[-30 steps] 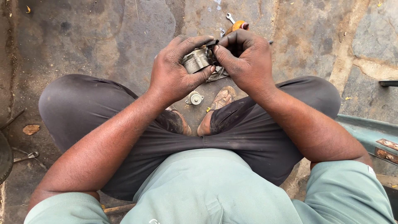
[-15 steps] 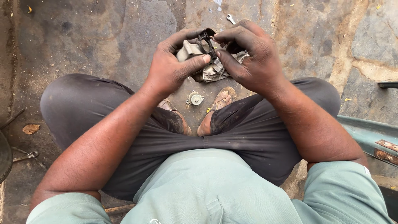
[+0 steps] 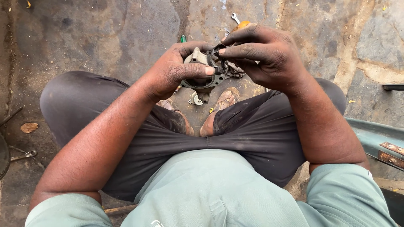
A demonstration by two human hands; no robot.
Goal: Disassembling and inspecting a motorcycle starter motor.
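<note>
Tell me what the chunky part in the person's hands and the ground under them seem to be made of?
The part, gripped by the left hand and fingered by the right hand, looks like cast metal: dull grey-tan body, dark grimy ring-shaped flange with small holes, no shine. It may be aluminium, but dirt hides the surface. The ground looks like rough stone slabs with pale mortar joints, stained dark.

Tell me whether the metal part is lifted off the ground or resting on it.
Lifted: the left hand and right hand hold the metal part above the crossed legs.
</note>
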